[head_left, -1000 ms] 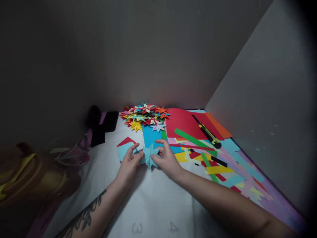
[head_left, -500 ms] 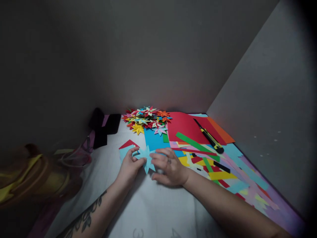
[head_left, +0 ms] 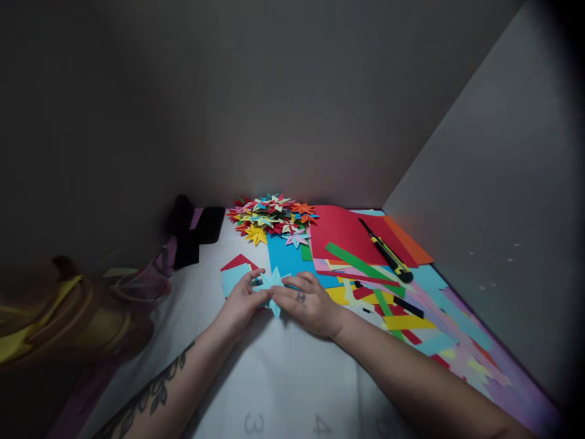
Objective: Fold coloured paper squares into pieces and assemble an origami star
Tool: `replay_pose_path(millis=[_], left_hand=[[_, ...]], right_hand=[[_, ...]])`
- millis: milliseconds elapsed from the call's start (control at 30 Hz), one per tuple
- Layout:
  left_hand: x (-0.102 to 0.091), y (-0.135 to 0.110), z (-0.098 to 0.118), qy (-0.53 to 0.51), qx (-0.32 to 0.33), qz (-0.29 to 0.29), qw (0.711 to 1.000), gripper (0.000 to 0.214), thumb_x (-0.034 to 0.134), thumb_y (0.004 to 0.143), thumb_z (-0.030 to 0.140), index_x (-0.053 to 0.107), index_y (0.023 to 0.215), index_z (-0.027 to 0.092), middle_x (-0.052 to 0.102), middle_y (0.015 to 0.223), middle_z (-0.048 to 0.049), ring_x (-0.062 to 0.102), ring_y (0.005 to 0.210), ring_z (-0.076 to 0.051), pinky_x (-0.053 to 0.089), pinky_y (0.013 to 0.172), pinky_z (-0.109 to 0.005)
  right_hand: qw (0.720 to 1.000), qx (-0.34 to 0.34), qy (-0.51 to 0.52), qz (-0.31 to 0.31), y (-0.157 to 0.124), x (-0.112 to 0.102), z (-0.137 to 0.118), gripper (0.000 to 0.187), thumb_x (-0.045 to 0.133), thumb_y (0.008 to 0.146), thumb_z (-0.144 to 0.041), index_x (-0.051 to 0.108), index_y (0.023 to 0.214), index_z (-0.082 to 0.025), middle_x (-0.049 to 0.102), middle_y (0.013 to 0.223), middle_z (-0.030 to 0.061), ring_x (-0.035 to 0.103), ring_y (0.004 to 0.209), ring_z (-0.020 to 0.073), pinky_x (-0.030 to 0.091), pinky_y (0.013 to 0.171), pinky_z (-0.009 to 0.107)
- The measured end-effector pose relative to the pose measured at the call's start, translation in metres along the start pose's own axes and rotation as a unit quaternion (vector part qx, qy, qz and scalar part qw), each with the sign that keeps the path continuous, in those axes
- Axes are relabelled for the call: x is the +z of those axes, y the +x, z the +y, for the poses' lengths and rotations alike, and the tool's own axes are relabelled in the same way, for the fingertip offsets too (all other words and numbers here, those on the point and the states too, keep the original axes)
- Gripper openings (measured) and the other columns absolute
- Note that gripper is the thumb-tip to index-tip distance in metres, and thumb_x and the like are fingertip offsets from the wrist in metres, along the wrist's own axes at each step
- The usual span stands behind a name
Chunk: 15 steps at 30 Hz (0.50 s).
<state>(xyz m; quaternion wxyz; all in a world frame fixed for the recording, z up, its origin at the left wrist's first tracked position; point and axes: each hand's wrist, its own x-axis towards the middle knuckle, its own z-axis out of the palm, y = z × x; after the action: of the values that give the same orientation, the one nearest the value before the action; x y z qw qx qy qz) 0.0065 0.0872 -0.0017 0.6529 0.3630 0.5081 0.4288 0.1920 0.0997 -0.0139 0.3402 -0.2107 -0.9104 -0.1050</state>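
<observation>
A light blue folded paper star (head_left: 275, 280) is held between my two hands above the white table cover. My left hand (head_left: 244, 301) pinches its left side, thumb on top. My right hand (head_left: 309, 303) grips the right side, its thumb hidden and its fingers pressed over the points, covering part of them. Just behind my left hand lie light blue and red paper pieces (head_left: 235, 275). Farther back, a heap of folded paper stars (head_left: 269, 216) in many colours rests partly on a blue sheet (head_left: 287, 259).
A yellow and black utility knife (head_left: 388, 251) lies on red sheets (head_left: 340, 228), blade out. Coloured paper strips and scraps (head_left: 411, 323) cover the right side. Black objects (head_left: 210, 225) stand at the back left. Grey walls (head_left: 283, 103) rise behind and to the right.
My right hand has moved left and closed its fingers onto the paper star, where they were spread before. My left hand keeps its pinch.
</observation>
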Motion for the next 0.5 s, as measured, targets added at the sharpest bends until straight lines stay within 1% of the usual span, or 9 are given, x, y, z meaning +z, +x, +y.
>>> replay_pose_path(millis=[67,167,233,300,333,367,400,467,500], left_hand=[[0.0,-0.002,0.004,-0.029,-0.012,-0.021,0.999,0.061,0.067,0.065,0.019,0.046,0.123,0.016,0.053,0.068,0.0031,0.05,0.052,-0.008,0.043,0.048,-0.019],[0.002,-0.005,0.01,-0.086,-0.01,-0.052,0.995,0.056,0.063,0.073,0.028,0.046,0.124,0.014,0.055,0.07,0.0001,0.053,0.054,-0.011,0.047,0.047,-0.023],[0.002,-0.006,0.013,-0.091,-0.001,-0.063,0.994,0.057,0.059,0.078,0.036,0.043,0.127,0.012,0.059,0.074,-0.0035,0.056,0.056,-0.013,0.048,0.046,-0.024],[0.003,-0.008,0.014,-0.068,0.0,-0.07,0.995,0.061,0.055,0.081,0.041,0.037,0.131,0.012,0.062,0.073,-0.0058,0.06,0.058,-0.016,0.047,0.046,-0.024],[0.004,-0.008,0.013,-0.051,-0.003,-0.073,0.996,0.063,0.053,0.082,0.044,0.035,0.133,0.012,0.063,0.07,-0.0064,0.062,0.059,-0.017,0.046,0.047,-0.024],[0.004,-0.009,0.013,-0.032,-0.004,-0.073,0.997,0.064,0.052,0.083,0.046,0.033,0.134,0.012,0.064,0.068,-0.0065,0.063,0.059,-0.018,0.046,0.048,-0.024],[0.004,-0.009,0.013,-0.01,-0.001,-0.068,0.998,0.063,0.05,0.083,0.048,0.034,0.133,0.012,0.064,0.065,-0.0059,0.062,0.058,-0.018,0.045,0.048,-0.024],[0.005,-0.008,0.011,0.042,0.028,-0.039,0.998,0.057,0.051,0.082,0.05,0.044,0.124,0.012,0.06,0.056,-0.002,0.057,0.05,-0.014,0.042,0.047,-0.022],[0.005,-0.007,0.01,0.067,0.054,-0.016,0.996,0.053,0.054,0.08,0.049,0.05,0.117,0.012,0.057,0.053,0.0008,0.052,0.046,-0.011,0.04,0.046,-0.02]], right_hand=[[1.0,0.019,0.021,0.01,-0.001,0.0,0.001,0.03,0.048,0.085,-0.011,0.053,0.112,-0.024,0.068,0.104,0.0034,0.053,0.103,0.0188,0.035,0.087,0.037],[0.993,0.077,0.078,0.043,-0.001,0.0,0.001,0.033,0.05,0.079,-0.008,0.055,0.108,-0.023,0.067,0.094,0.0041,0.055,0.095,0.0203,0.038,0.082,0.038],[0.979,0.133,0.138,0.065,-0.001,0.0,0.0,0.03,0.052,0.076,-0.009,0.058,0.103,-0.022,0.064,0.09,0.0053,0.056,0.09,0.0202,0.041,0.079,0.037],[0.951,0.208,0.212,0.083,0.001,0.002,-0.002,0.022,0.054,0.075,-0.011,0.059,0.093,-0.022,0.061,0.086,0.0045,0.056,0.087,0.0192,0.043,0.076,0.035],[0.929,0.259,0.249,0.091,0.003,0.003,-0.003,0.018,0.056,0.074,-0.012,0.058,0.089,-0.021,0.06,0.084,0.0034,0.056,0.084,0.0184,0.044,0.074,0.033],[0.898,0.318,0.287,0.101,0.004,0.004,-0.004,0.015,0.058,0.073,-0.014,0.055,0.086,-0.021,0.059,0.082,0.002,0.056,0.081,0.0173,0.045,0.071,0.031],[0.858,0.382,0.324,0.112,0.006,0.004,-0.004,0.016,0.06,0.072,-0.016,0.052,0.085,-0.021,0.058,0.079,0.0006,0.056,0.077,0.0162,0.045,0.067,0.028],[0.759,0.491,0.406,0.131,0.01,0.006,-0.004,0.024,0.063,0.069,-0.021,0.046,0.086,-0.022,0.057,0.075,-0.002,0.056,0.068,0.0138,0.044,0.059,0.024],[0.709,0.526,0.45,0.135,0.012,0.006,-0.004,0.028,0.064,0.068,-0.022,0.043,0.088,-0.022,0.056,0.072,-0.0034,0.055,0.063,0.0129,0.044,0.056,0.023]])
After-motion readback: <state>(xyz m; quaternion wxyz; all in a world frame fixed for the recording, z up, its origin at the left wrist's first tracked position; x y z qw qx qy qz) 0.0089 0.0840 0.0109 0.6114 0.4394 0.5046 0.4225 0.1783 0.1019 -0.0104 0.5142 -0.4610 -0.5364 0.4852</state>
